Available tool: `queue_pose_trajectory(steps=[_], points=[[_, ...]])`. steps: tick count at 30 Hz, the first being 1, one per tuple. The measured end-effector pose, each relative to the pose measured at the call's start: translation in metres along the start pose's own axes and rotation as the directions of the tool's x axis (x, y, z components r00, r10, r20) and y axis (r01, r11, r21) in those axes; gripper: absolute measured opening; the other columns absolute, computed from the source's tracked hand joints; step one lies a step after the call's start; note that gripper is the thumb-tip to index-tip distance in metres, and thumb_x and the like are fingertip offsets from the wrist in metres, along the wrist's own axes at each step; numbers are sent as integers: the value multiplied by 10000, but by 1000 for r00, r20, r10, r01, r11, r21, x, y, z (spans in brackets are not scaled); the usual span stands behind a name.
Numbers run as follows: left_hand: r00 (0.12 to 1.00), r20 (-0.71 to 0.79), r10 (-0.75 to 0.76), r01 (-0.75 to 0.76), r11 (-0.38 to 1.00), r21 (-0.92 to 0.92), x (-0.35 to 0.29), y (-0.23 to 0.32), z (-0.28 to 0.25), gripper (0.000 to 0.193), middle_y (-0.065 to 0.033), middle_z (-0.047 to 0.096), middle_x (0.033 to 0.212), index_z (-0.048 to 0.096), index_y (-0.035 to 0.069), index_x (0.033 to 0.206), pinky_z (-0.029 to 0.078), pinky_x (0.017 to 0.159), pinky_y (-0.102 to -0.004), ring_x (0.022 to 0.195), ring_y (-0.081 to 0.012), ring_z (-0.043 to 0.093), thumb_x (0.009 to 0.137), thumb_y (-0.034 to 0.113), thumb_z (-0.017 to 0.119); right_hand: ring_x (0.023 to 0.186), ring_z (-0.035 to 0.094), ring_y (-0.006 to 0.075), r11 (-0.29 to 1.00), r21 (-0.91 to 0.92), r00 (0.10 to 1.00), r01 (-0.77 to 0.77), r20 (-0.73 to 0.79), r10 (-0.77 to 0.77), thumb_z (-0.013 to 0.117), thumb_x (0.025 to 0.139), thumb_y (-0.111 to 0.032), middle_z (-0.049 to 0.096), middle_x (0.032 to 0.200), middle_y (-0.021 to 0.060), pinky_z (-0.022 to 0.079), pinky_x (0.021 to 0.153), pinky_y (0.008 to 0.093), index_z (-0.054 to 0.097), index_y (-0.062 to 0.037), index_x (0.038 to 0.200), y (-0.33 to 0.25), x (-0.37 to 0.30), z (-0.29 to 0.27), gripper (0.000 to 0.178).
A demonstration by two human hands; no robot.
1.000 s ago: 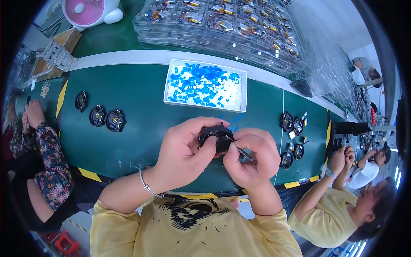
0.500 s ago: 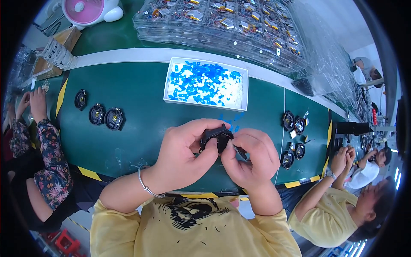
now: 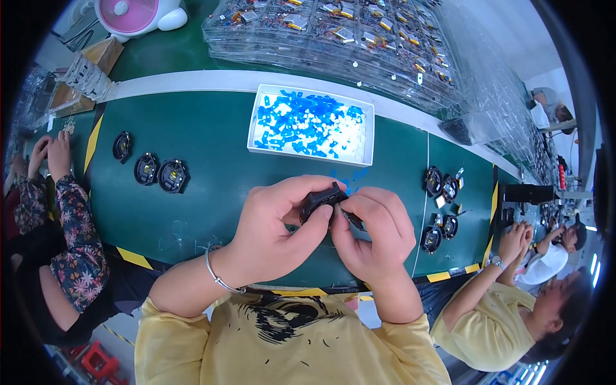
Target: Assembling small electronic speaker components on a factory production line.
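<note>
My left hand [image 3: 273,221] is closed around a small round black housing [image 3: 319,200], its thumb pressing on the near face. At the housing's right edge, the thumb and fingers of my right hand [image 3: 380,231] are pinched together. A dark piece [image 3: 354,221] sticks out beneath those right fingers; whether it is joined to the housing is hidden. Just beyond my hands, a few loose blue pieces [image 3: 351,174] lie on the green table [image 3: 212,212]. Farther back, a shallow white box [image 3: 310,159] holds many small blue pieces [image 3: 305,115].
Three open black housings [image 3: 172,176] lie on the left, and several more [image 3: 432,240] on the right with small parts attached. Clear trays [image 3: 308,48] of wired components are stacked at the back. A pink and white fan [image 3: 128,14] stands far left. Co-workers sit on both sides.
My right fingers have shifted slightly left and in over the housing, covering more of it. The housing has tilted a little in my left hand.
</note>
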State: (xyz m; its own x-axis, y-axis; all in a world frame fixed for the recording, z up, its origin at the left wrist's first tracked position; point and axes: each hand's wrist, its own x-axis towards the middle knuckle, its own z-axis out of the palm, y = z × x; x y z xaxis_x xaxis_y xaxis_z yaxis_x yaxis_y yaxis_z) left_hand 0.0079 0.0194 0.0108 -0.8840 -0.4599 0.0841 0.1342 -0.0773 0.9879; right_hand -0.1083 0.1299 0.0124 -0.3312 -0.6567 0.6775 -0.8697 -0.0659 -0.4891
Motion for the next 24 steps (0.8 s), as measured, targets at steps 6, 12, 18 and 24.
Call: queue_pose_trajectory(steps=[6, 12, 18, 24], points=[[994, -9, -111, 109, 988, -111, 6, 5, 0, 138, -98, 616, 1036, 531, -33, 1038, 545, 699, -238, 881, -103, 605, 904, -25, 503, 655, 585, 179, 990, 120, 996, -76, 49, 70, 688, 666, 72, 610, 816, 108, 481, 564, 266, 599, -3, 845, -1, 0, -2, 214], [970, 96, -224, 243, 930, -278, 16, -3, -16, 106, -82, 633, 899, 550, -17, 988, 561, 626, -239, 767, -117, 644, 935, 64, 506, 705, 593, 109, 493, 608, 770, -622, 361, 526, 634, 770, 74, 608, 949, 96, 497, 589, 225, 540, 22, 1020, 3, -4, -6, 272], [941, 67, -332, 334, 877, -346, 16, 4, -11, 162, -125, 647, 904, 567, -38, 1043, 577, 586, -262, 734, -176, 675, 910, 30, 504, 684, 606, 100, 198, 685, 653, -702, 507, 562, 603, 827, 53, 617, 894, 82, 505, 593, 211, 546, 31, 1013, 14, -3, -14, 195], [946, 20, -323, 319, 919, -232, 16, 2, -12, 143, -135, 655, 851, 582, -60, 996, 565, 566, -250, 669, -178, 673, 884, -7, 510, 679, 603, 99, 206, 684, 655, -700, 500, 567, 609, 827, 46, 617, 857, 68, 503, 595, 209, 555, 20, 985, 10, -2, -14, 169]])
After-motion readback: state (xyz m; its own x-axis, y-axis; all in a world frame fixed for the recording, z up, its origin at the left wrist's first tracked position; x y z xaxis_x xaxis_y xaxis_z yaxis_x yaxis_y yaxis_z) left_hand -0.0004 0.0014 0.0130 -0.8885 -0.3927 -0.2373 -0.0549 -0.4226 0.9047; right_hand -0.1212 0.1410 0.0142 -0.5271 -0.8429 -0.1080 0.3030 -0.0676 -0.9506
